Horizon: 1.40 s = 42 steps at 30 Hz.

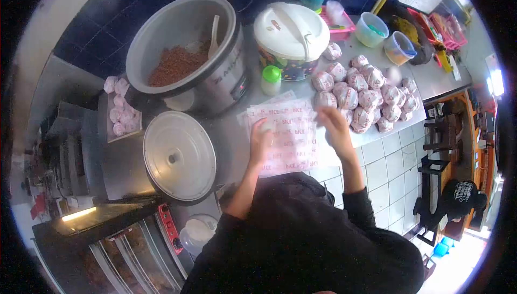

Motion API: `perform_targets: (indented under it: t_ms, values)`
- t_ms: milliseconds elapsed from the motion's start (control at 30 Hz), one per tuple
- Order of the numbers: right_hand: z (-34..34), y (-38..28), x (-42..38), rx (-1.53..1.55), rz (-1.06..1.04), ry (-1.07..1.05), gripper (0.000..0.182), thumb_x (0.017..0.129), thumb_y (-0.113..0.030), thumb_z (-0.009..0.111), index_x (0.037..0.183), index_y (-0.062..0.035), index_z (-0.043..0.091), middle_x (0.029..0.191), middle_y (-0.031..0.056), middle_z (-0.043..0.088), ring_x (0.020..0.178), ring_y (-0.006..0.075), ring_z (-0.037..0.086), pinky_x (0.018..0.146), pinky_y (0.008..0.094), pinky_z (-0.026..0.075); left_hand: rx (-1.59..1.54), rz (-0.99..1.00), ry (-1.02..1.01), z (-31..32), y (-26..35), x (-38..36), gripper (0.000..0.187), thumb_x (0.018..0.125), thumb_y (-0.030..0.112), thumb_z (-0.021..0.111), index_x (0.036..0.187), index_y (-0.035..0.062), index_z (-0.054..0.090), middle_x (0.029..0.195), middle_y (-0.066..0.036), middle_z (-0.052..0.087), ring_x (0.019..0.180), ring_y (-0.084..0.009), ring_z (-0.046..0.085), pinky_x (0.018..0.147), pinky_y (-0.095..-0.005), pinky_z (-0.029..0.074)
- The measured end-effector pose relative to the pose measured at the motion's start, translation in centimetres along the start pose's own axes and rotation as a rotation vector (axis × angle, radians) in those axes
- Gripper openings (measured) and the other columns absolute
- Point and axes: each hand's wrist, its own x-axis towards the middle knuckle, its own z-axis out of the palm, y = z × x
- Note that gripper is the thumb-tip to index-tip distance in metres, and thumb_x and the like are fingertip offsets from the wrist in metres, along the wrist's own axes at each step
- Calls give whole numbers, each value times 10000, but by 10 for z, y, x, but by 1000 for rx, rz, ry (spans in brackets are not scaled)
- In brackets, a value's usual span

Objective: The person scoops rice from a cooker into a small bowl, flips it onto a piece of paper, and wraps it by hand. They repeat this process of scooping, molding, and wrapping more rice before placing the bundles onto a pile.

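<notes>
A stack of white wrapping papers [291,132] printed with red "RICE" lies on the steel counter in front of me. My left hand [260,142] rests flat on the stack's left side, fingers spread. My right hand [333,124] hovers at the stack's right edge, blurred, next to a pile of several wrapped rice balls [366,95]. Neither hand visibly grips anything.
A large open rice cooker [183,51] holds brownish rice and a white scoop [214,35]. A lidded steel pot [179,155] stands at left, a white lidded cooker [291,32] behind the papers, a green-capped bottle [271,80] beside it. Tubs [371,29] and trays sit further back.
</notes>
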Motion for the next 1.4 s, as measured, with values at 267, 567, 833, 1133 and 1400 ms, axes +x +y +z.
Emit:
perform_targets:
  t_ms: [267,567,833,1133,1400]
  values:
    - [-21,61,-69,-53,177,-6,216,1032,-128,554,1195,-17,644,884,33,648,802,96,573,743,253,480,1523,628,-302,48,-18,-24,616,811,268,744,1361,91,529,1379,-259,458,1239,-453,481,1042,-518,426]
    - [-22,90,-72,-135,191,-77,213,1020,-131,570,1194,-41,654,843,38,649,791,108,594,716,278,494,1649,396,-313,54,-16,-16,646,827,415,741,1324,57,538,1253,-266,560,969,-393,649,848,-487,523]
    - [-21,85,-71,-147,229,-67,212,1008,-145,591,1190,-63,661,848,65,664,790,121,617,712,285,503,1485,190,-149,75,56,-30,688,865,496,715,1329,29,514,1122,-278,604,999,-446,658,816,-515,546]
    - [-29,99,-82,-958,-285,-386,452,778,-253,807,1195,-190,646,1085,43,628,1108,268,584,985,443,430,712,332,270,-18,28,-79,865,818,229,850,1485,11,343,1430,-256,374,1283,-369,476,967,-478,502]
    - [-33,127,-84,-1044,-395,-542,471,759,-244,811,1191,-193,630,1217,62,581,1216,268,530,1052,458,394,920,336,530,-53,-13,-113,935,790,257,871,1504,1,323,1394,-251,421,1300,-415,456,1079,-523,372]
